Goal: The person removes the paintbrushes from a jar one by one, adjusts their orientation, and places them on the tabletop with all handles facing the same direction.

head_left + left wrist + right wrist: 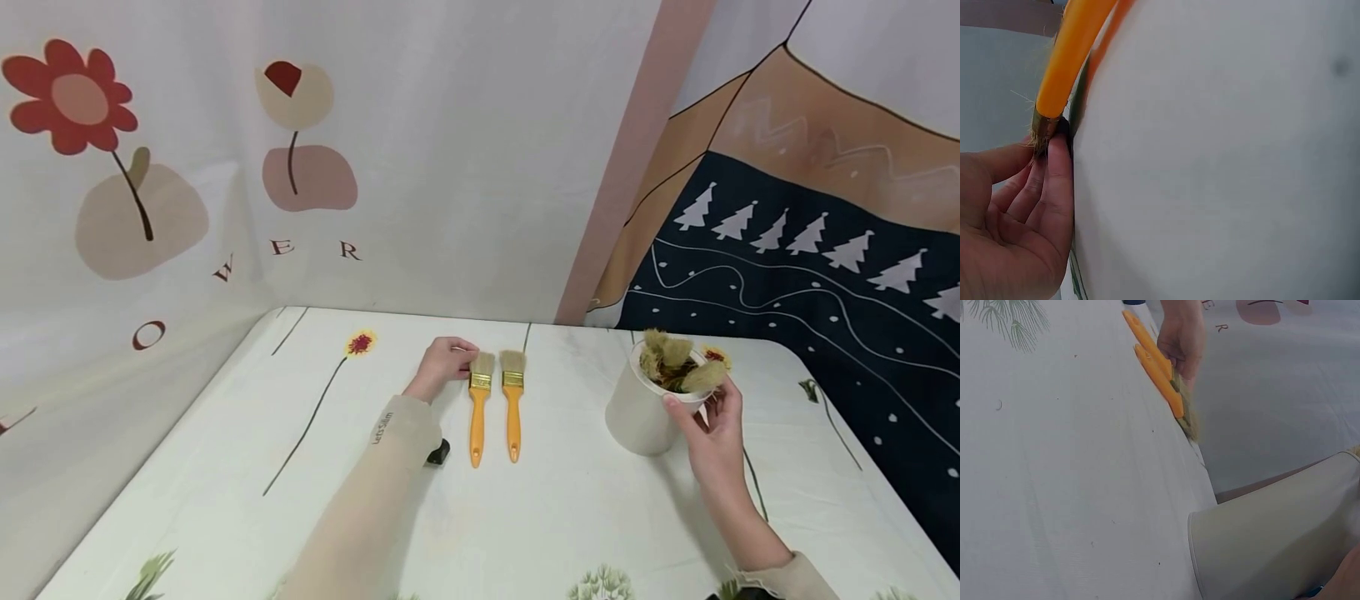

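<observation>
Behind the work hangs a printed wall cloth (465, 167), meeting the far edge of a flower-patterned tabletop (570, 508), whose pale ground sets off everything lying on it. On its right side a whitish container (637, 417) is gripped at the rim by the person's right hand (716, 437), thumb on the near side and fingers curled about the right edge, probably to keep it steady; whether its base bears fully on the cloth cannot be told. The left hand (442, 365), nearly closed, pinches the bristle end of the left paintbrush (477, 417) between thumb and fingers, a hold that leaves the orange handle free, pointing toward the person. Just beside it, apart and untouched, lies the right paintbrush (513, 417), handle the same way, the pair seemingly lined up within easy reach. Smallest are the tan tufts (705, 377) crowding the container's mouth, probably brush heads stood bristles-up; whatever lies beneath is hidden.
</observation>
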Available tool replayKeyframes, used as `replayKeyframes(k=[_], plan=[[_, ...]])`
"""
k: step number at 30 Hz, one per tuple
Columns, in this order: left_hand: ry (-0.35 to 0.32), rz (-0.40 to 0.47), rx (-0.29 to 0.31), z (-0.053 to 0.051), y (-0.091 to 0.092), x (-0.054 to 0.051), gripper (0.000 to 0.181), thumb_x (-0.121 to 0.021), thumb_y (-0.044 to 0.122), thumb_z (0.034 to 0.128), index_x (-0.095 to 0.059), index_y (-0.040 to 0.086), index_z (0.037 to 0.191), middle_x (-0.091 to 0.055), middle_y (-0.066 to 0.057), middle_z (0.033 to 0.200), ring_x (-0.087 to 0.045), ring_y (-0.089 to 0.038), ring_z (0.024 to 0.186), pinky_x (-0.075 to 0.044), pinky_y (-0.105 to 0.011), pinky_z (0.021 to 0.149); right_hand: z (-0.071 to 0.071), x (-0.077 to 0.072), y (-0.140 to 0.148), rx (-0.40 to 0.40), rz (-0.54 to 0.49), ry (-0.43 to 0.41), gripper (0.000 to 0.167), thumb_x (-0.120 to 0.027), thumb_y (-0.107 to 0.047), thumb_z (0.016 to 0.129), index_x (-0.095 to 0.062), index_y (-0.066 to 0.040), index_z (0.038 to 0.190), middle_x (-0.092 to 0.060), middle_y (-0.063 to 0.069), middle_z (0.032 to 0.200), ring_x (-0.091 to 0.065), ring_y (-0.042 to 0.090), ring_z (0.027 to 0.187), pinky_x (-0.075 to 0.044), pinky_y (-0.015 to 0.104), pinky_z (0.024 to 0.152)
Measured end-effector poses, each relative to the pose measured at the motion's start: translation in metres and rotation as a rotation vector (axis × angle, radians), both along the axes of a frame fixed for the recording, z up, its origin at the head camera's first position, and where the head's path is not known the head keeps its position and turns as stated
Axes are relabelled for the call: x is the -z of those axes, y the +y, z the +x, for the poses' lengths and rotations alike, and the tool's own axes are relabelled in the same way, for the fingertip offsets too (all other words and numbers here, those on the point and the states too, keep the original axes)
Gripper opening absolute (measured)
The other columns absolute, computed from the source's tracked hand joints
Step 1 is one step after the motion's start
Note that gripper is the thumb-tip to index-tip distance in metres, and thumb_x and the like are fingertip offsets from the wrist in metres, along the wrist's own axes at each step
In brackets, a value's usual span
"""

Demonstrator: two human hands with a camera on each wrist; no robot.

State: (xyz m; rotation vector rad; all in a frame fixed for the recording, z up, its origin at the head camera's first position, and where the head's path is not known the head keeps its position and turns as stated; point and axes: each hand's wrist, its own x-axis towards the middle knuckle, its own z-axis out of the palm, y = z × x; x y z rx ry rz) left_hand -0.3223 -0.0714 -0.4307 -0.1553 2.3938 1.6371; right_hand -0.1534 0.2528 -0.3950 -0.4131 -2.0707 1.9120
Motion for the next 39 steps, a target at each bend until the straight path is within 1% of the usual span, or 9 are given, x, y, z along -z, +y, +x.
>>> replayKeyframes(k=[6,13,15,17,23,27,32,35,39], plan=[[0.011,-0.005,-0.006,-0.0003,0.0011,-0.0013,0.018,-0.062,0.013,0.0987,-0.071,0.002,0.11,-0.072,-0.019,0.113,-0.067,-0.013,0.08,-0.061,-0.025,0.074,0.0016,-0.0022,-0.0005,-0.002,-0.004,-0.002,0.08,-0.062,-0.016,0.099,-0.01,-0.027,0.158,-0.01,0.0,0.168,-0.01,0.014,0.156,-0.02,0.033,0.128],[0.036,-0.006,-0.027,-0.0035,-0.0008,0.0007,0.018,-0.064,0.013,0.0977,-0.071,0.002,0.11,-0.072,-0.02,0.114,-0.071,-0.017,0.083,-0.062,-0.026,0.076,0.0009,-0.0021,-0.0007,-0.002,0.011,-0.007,0.079,-0.063,-0.019,0.098,-0.011,-0.028,0.157,-0.012,0.0,0.168,-0.012,0.014,0.156,-0.022,0.03,0.127],[0.045,-0.001,-0.034,-0.0043,-0.0017,0.001,0.017,-0.064,0.013,0.0977,-0.071,0.002,0.11,-0.072,-0.02,0.114,-0.072,-0.018,0.085,-0.062,-0.027,0.076,0.0007,-0.0023,-0.001,-0.005,0.015,-0.008,0.079,-0.063,-0.02,0.098,-0.011,-0.028,0.157,-0.012,0.0,0.168,-0.011,0.015,0.156,-0.021,0.032,0.127],[0.056,0.004,-0.037,-0.0048,-0.0022,0.001,0.017,-0.063,0.012,0.0979,-0.071,0.003,0.11,-0.072,-0.019,0.114,-0.072,-0.018,0.086,-0.061,-0.026,0.075,0.0003,-0.0026,-0.0011,-0.006,0.017,-0.01,0.08,-0.063,-0.02,0.098,-0.011,-0.028,0.157,-0.011,-0.001,0.168,-0.01,0.015,0.156,-0.019,0.034,0.128],[0.094,0.01,-0.036,-0.005,-0.001,0.0002,0.016,-0.062,0.01,0.0979,-0.071,0.003,0.109,-0.071,-0.016,0.114,-0.068,-0.017,0.093,-0.058,-0.022,0.075,-0.0004,-0.0019,-0.0003,-0.002,0.009,-0.014,0.081,-0.064,-0.02,0.098,-0.01,-0.028,0.158,-0.009,-0.002,0.169,-0.008,0.014,0.157,-0.019,0.034,0.128],[0.128,-0.022,-0.034,-0.0038,-0.0001,-0.0004,0.017,-0.061,0.01,0.0977,-0.071,0.004,0.109,-0.071,-0.014,0.114,-0.066,-0.021,0.101,-0.055,-0.023,0.08,0.0006,-0.001,-0.0004,-0.003,0.001,-0.008,0.081,-0.063,-0.018,0.098,-0.009,-0.026,0.158,-0.008,0.0,0.169,-0.006,0.014,0.157,-0.016,0.036,0.128],[0.153,-0.036,-0.012,-0.0035,0.0007,-0.001,0.019,-0.061,0.012,0.0986,-0.071,0.004,0.113,-0.071,-0.013,0.119,-0.064,-0.025,0.112,-0.055,-0.03,0.09,0.0019,-0.0004,-0.0007,-0.001,-0.002,-0.007,0.081,-0.063,-0.017,0.098,-0.009,-0.025,0.158,-0.009,0.001,0.169,-0.007,0.015,0.157,-0.017,0.034,0.128],[0.168,-0.039,0.001,-0.0033,0.0012,-0.0031,0.019,-0.06,0.012,0.0991,-0.07,0.005,0.114,-0.07,-0.013,0.121,-0.064,-0.026,0.115,-0.055,-0.035,0.096,0.0019,-0.0005,-0.0003,0.0,-0.001,-0.01,0.081,-0.063,-0.018,0.098,-0.009,-0.025,0.158,-0.008,0.0,0.169,-0.007,0.014,0.157,-0.017,0.033,0.128],[0.211,-0.054,0.008,-0.0023,0.0021,-0.0078,0.019,-0.061,0.013,0.099,-0.07,0.006,0.114,-0.07,-0.013,0.121,-0.063,-0.027,0.117,-0.054,-0.039,0.1,0.0013,-0.001,-0.0001,-0.005,-0.004,-0.009,0.082,-0.064,-0.019,0.098,-0.009,-0.026,0.158,-0.008,-0.001,0.169,-0.007,0.013,0.157,-0.017,0.034,0.128]])
